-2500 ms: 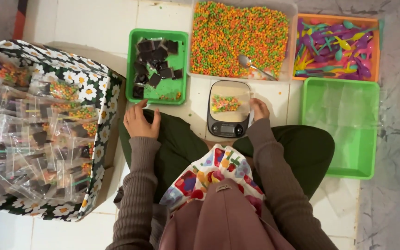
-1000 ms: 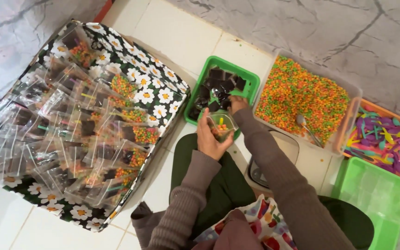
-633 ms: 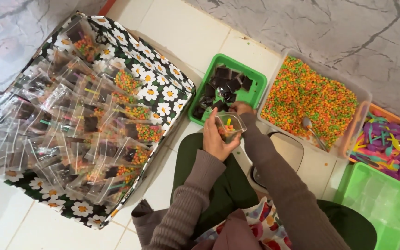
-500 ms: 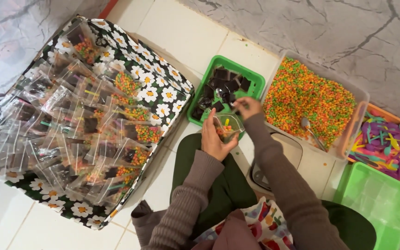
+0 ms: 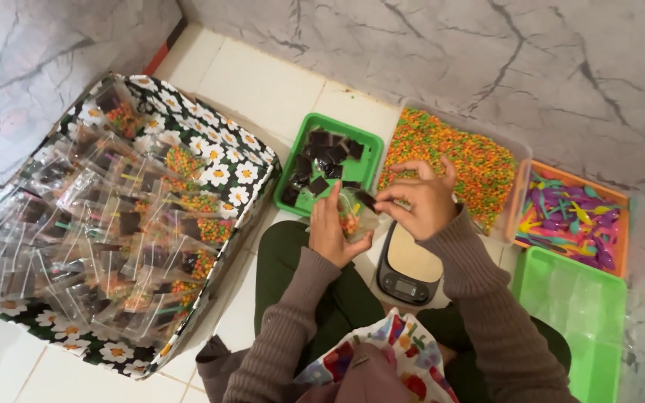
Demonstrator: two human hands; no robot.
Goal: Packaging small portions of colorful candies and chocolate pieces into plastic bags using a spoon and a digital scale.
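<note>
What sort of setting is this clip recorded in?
Probably a home floor used as a small snack-packing spot. The person sits on white floor tiles by a marbled wall, among a tub of coloured cereal bits, a kitchen scale and a floral box of filled clear bags.

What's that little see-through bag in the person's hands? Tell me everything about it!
The small clear plastic bag looks thin, shiny and crinkly. It is held upright above the person's lap, just in front of the green tray of dark squares. Orange, green and yellow bits sit at its bottom. The left hand cups it from the side, while the right hand pinches a dark square piece at its open top. How far the piece is inside cannot be told.
</note>
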